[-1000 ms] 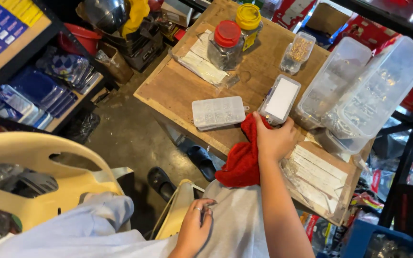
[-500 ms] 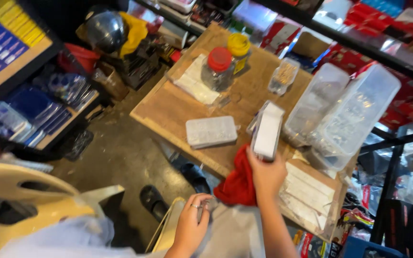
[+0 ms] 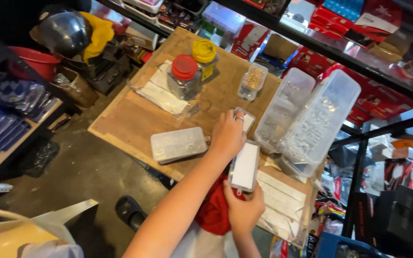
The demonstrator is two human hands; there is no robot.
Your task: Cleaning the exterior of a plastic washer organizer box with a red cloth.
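**Both hands on small clear boxes at the centre of the bench**

Your right hand [image 3: 244,210], low in the frame just right of centre, had its fingers clamped on the near end of a flat, clear plastic case with a white insert [image 3: 245,167]. The case stood tilted over the near edge of the brown wooden worktop [image 3: 135,119]. A red cloth [image 3: 213,212] lay bunched beside and beneath that hand.

Your left hand [image 3: 227,136], at the centre of the frame, rested on a second small clear plastic box [image 3: 248,121] on the worktop, fingers curled together over its edge. Whether they gripped it, I could not tell.

Just left of that hand lay a closed, flat grey-clear compartment box [image 3: 179,144]. Towards the upper centre stood a red-lidded clear jar [image 3: 184,76] and a yellow-lidded clear jar [image 3: 204,56], close together. Two long clear plastic tubs [image 3: 311,119] occupied the right of the worktop.
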